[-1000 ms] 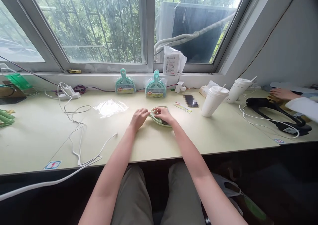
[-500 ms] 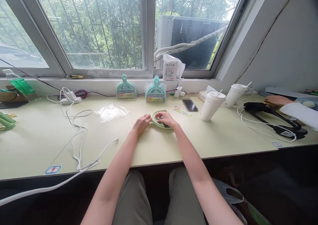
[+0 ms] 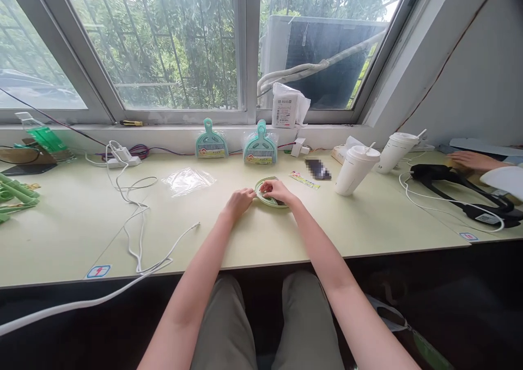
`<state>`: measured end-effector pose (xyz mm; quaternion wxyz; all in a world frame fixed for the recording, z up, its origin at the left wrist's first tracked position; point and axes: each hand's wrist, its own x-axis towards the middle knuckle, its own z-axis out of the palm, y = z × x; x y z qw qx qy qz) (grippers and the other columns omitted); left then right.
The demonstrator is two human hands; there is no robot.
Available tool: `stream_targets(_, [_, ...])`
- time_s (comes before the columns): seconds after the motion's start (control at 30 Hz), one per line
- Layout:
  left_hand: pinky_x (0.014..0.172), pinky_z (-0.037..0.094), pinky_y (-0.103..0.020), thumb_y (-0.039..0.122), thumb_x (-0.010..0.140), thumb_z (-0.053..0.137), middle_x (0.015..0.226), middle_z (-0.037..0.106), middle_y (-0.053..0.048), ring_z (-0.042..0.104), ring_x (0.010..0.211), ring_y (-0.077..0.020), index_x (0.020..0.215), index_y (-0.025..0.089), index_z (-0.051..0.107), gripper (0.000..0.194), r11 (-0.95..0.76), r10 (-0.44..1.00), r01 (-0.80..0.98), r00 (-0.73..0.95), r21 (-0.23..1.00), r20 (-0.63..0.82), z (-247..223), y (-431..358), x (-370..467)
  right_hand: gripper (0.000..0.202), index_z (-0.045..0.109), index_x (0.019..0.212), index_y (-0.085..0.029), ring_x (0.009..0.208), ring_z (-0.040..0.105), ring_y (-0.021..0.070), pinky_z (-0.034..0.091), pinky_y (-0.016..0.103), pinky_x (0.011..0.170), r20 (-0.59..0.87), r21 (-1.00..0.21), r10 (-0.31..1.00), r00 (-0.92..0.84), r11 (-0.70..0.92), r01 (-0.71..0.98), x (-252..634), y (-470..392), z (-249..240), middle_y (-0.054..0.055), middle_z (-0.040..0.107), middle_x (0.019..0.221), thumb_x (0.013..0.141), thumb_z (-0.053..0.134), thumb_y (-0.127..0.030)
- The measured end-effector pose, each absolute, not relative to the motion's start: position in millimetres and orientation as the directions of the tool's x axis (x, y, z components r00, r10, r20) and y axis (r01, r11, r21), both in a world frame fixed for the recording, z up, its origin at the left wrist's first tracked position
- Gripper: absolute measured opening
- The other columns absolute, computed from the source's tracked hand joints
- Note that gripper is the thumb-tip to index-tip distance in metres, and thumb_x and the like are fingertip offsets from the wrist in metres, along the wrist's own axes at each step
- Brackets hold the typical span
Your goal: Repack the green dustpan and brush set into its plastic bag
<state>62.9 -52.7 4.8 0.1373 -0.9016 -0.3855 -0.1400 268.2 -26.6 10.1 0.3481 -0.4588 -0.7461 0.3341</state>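
Dustpan [image 3: 266, 193] lies flat between left hand [image 3: 240, 201] and right hand [image 3: 279, 191].

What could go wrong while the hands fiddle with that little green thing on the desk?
The tall white lidded cup with a straw stands close beside the right hand; a wide elbow swing might tip it. The long white cable trails over the desk edge near the left hand, so a forearm could snag it. The small pale green plastic dustpan might slip, since fingertips pinch only its rim.
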Motion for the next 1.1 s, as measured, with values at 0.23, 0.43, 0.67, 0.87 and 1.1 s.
stream_targets(0.23, [0.104, 0.038, -0.043, 0.006, 0.085, 0.046, 0.105, 0.065, -0.009, 0.056, 0.108, -0.0231, 0.096, 0.023, 0.068, 0.030, -0.687, 0.604, 0.724, 0.515, 0.069, 0.609, 9, -51, 59, 0.030, 0.066, 0.093, -0.020, 0.078, 0.062, 0.0149, 0.047, 0.030, 0.079, 0.283, -0.682, 0.917, -0.280, 0.398, 0.613, 253, -41, 23, 0.000, 0.069, 0.081, 0.066, 0.066, -0.006])
stream_targets(0.43, [0.103, 0.037, -0.050, 0.044, 0.083, 0.056, 0.135, 0.052, -0.013, 0.052, 0.122, -0.0284, 0.139, 0.025, 0.040, 0.062, -0.459, 0.886, 0.143, -0.001, 0.877, 0.464, 19, -40, 58, 0.035, 0.057, 0.101, -0.022, 0.069, 0.060, 0.0141, 0.048, 0.027, 0.071, 0.425, -0.791, 0.902, -0.076, 0.411, 0.453, 239, -56, 43, -0.004, 0.062, 0.072, 0.070, 0.071, -0.030])
stream_targets(0.67, [0.071, 0.050, -0.031, 0.041, 0.069, 0.072, 0.110, 0.067, -0.009, 0.066, 0.089, -0.0223, 0.130, 0.025, 0.050, 0.067, 0.009, 0.887, -0.088, 0.461, 0.996, 0.033, 25, -53, 65, 0.025, 0.056, 0.107, -0.024, 0.076, 0.064, 0.0159, 0.049, 0.030, 0.080, 0.456, -0.767, 0.889, 0.048, 0.365, 0.527, 240, -47, 36, 0.000, 0.067, 0.085, 0.082, 0.058, -0.028])
stream_targets(0.87, [0.066, 0.049, -0.025, 0.028, 0.060, 0.079, 0.100, 0.068, -0.006, 0.064, 0.087, -0.0189, 0.116, 0.020, 0.059, 0.060, 0.009, 0.974, -0.159, 0.226, 0.987, 0.028, 20, -45, 54, 0.035, 0.059, 0.120, -0.016, 0.127, 0.046, 0.0309, 0.031, 0.052, 0.105, 0.390, -0.716, 0.761, 0.519, -0.105, 0.690, 305, -28, 16, 0.018, 0.056, 0.132, 0.091, 0.040, -0.023])
stream_targets(1.1, [0.066, 0.053, -0.025, 0.021, 0.072, 0.064, 0.081, 0.066, -0.004, 0.063, 0.073, -0.0151, 0.089, 0.016, 0.062, 0.018, 0.030, 0.998, -0.542, -0.028, 0.840, -0.054, 18, -27, 29, 0.030, 0.071, 0.103, -0.020, 0.116, 0.057, 0.0236, 0.036, 0.041, 0.104, 0.202, -0.558, 0.978, 0.050, 0.073, 0.827, 305, -21, 3, 0.011, 0.067, 0.119, 0.093, 0.045, -0.033])
